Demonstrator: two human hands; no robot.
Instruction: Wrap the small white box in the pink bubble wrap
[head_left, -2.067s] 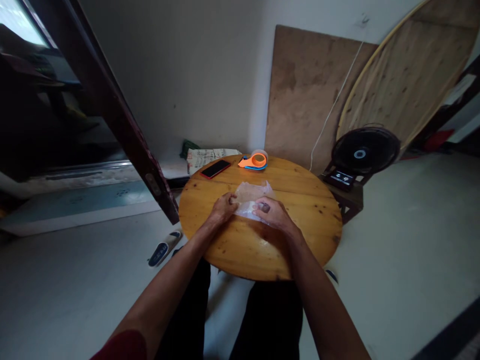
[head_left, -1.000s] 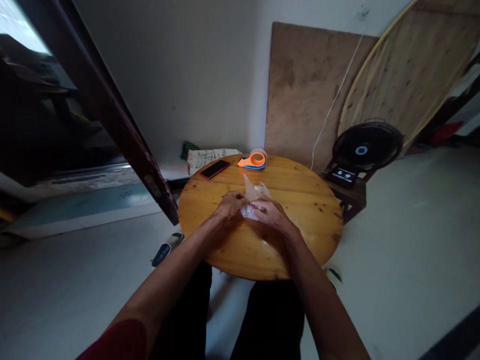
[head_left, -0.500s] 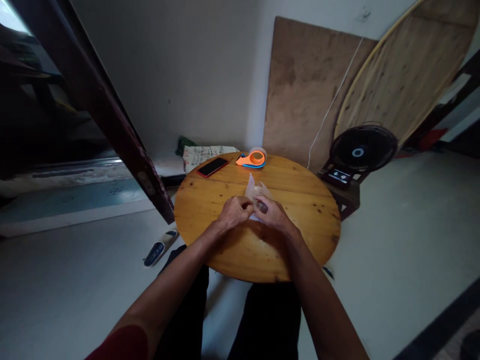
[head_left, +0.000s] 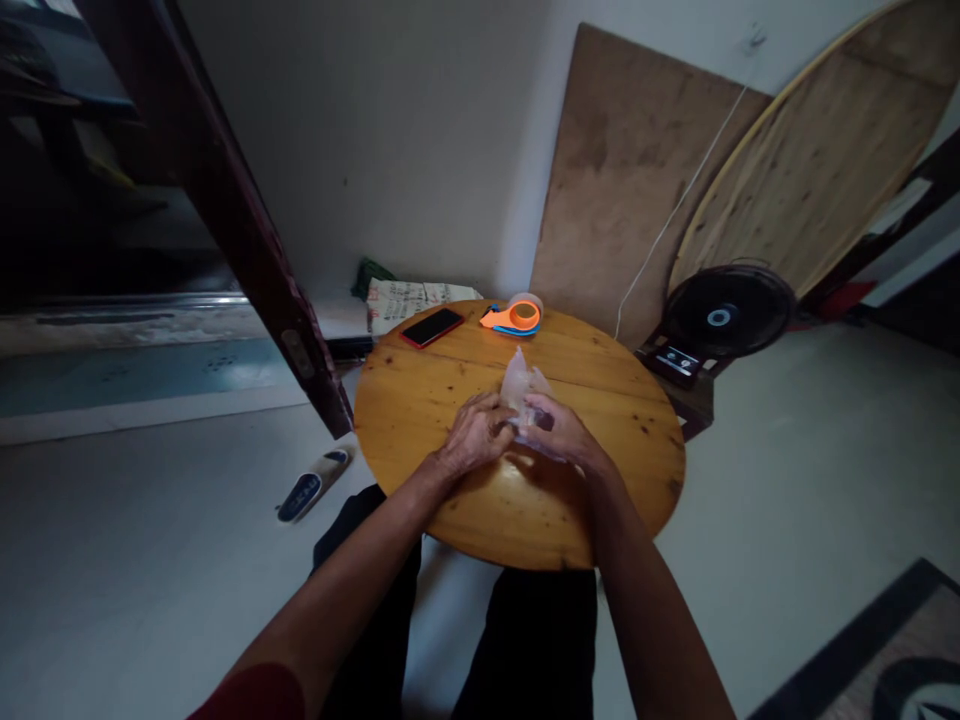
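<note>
A thin, whitish see-through plastic bag [head_left: 516, 376] stands crumpled on the round wooden table, two pointed corners sticking up. My left hand [head_left: 480, 430] is at its near left side, fingers bent together and pressed on the plastic. From the right, my right hand [head_left: 559, 428] curls its thumb and fingers around the bag's near side. Whatever lies inside the bag, if anything, is too blurred to make out. Beyond the bag rests an orange and blue tape dispenser [head_left: 514, 316] with a roll of clear tape.
On the round table [head_left: 420, 400], a phone with a red edge [head_left: 432, 327] lies at the back left. A printed sack [head_left: 405, 300] is behind the table. To the right stands a black fan [head_left: 720, 312]. One slipper [head_left: 311, 487] lies on the floor at left.
My left hand has flattened somewhat and moved against the plastic. My right hand's fingers have shifted lower around the bag. The view has tilted slightly.
</note>
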